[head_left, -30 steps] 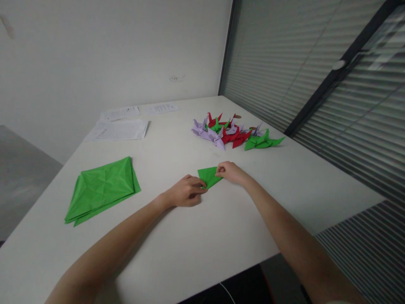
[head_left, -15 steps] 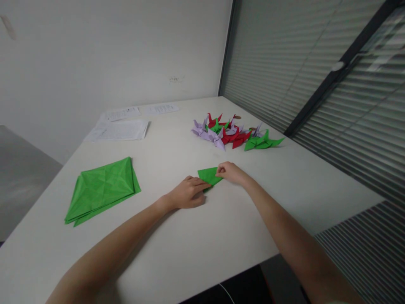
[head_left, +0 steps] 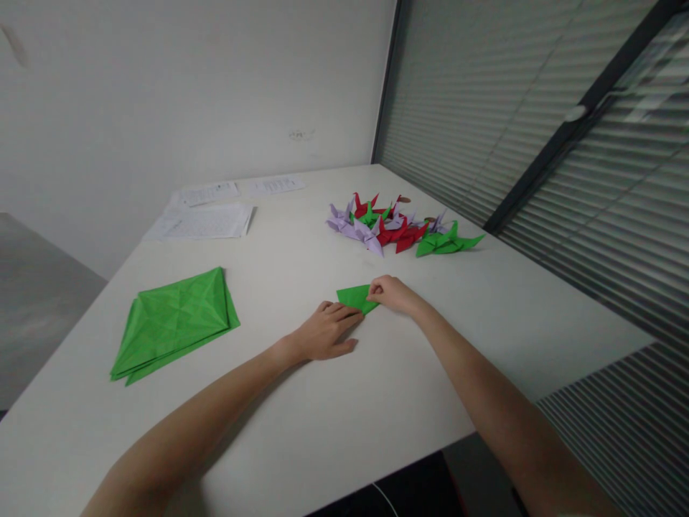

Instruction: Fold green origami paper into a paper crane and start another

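A small folded piece of green paper lies on the white table between my hands. My left hand rests on its near edge, fingers stretched flat over the paper and thumb spread apart on the table. At the paper's right corner my right hand is closed, thumb and forefinger pinching it. The paper's near left part is hidden beneath my left fingers.
Creased green paper sheets lie stacked at the left. Several folded paper cranes in purple, red and green are grouped at the back right. Printed sheets lie at the back left. Window blinds flank the table's right edge.
My left hand has slid slightly to the right along the paper's near edge, and its thumb has spread away from the fingers. My right hand stays pinched at the corner.
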The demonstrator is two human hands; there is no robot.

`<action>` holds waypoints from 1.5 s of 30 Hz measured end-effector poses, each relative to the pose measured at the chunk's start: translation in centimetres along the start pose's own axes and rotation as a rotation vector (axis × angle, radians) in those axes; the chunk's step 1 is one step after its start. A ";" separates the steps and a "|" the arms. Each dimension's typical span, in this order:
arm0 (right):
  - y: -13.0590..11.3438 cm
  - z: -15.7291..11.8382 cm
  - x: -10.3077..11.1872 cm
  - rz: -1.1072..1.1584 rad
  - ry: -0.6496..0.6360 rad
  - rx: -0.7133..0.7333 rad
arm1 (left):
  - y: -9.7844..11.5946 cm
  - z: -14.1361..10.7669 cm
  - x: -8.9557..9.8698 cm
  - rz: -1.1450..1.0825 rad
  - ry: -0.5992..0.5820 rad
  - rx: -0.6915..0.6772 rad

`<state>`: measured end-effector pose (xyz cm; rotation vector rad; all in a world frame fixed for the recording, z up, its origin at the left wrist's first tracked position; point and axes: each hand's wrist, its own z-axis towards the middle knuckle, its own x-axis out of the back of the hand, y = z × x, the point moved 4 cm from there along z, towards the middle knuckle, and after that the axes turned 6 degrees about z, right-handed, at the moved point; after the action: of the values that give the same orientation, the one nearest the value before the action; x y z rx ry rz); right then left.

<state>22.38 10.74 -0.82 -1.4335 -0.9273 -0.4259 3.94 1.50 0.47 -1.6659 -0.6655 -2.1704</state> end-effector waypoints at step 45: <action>2.1 -0.5 3.6 -0.289 0.061 -0.186 | 0.0 0.1 -0.4 0.049 -0.004 0.022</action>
<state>26.25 11.53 0.56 -1.4488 -1.0714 -0.7842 4.14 1.54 0.12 -1.6585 -0.6409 -2.1194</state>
